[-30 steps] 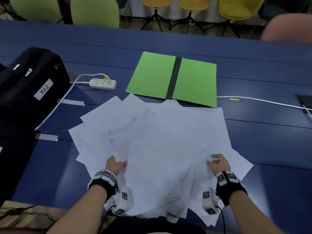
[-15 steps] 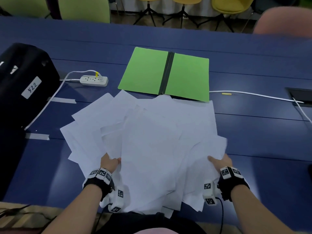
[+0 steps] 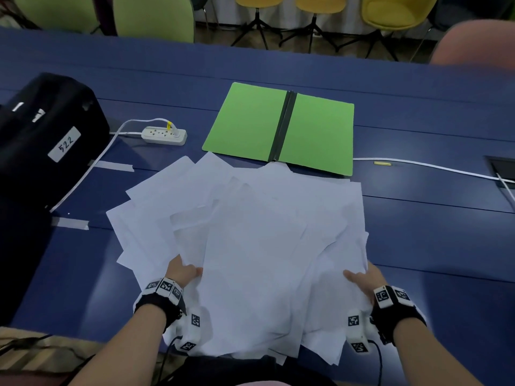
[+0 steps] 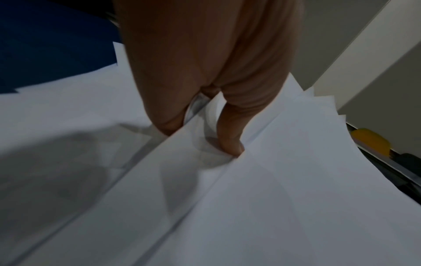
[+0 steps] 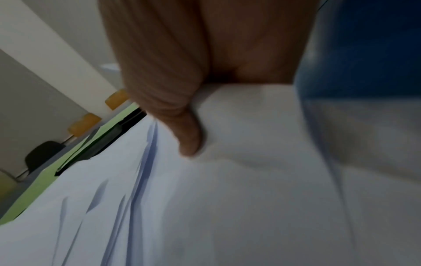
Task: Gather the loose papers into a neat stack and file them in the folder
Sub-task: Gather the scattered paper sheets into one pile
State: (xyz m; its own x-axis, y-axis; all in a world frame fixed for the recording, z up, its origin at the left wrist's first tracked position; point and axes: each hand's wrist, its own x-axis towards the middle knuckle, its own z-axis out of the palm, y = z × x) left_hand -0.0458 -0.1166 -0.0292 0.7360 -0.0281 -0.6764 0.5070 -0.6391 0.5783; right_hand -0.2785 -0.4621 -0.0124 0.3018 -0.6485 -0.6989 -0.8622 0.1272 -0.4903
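Observation:
Several loose white papers (image 3: 259, 232) lie fanned in a messy pile on the blue table (image 3: 434, 246), their near edges hanging over the table's front. My left hand (image 3: 184, 270) holds the pile's left near side; in the left wrist view the left hand (image 4: 205, 126) has its thumb on top of the papers (image 4: 273, 198) and its fingers slipped under a sheet. My right hand (image 3: 362, 277) grips the right near side, thumb on top and fingers hidden beneath; the right wrist view shows the same right hand (image 5: 189, 126) on the papers (image 5: 227, 207). The green folder (image 3: 245, 121) lies open just beyond the pile.
A black bag (image 3: 47, 140) with a white label sits at the left. A white power strip (image 3: 164, 135) lies left of the folder. A white cable (image 3: 418, 164) runs right to a floor-box hatch (image 3: 501, 168). Tape strips (image 3: 69, 222) and chairs (image 3: 153, 18) are around.
My right hand has pushed the sheets that stuck out on the right inward, so the pile is narrower there. My left hand has stayed at the left side.

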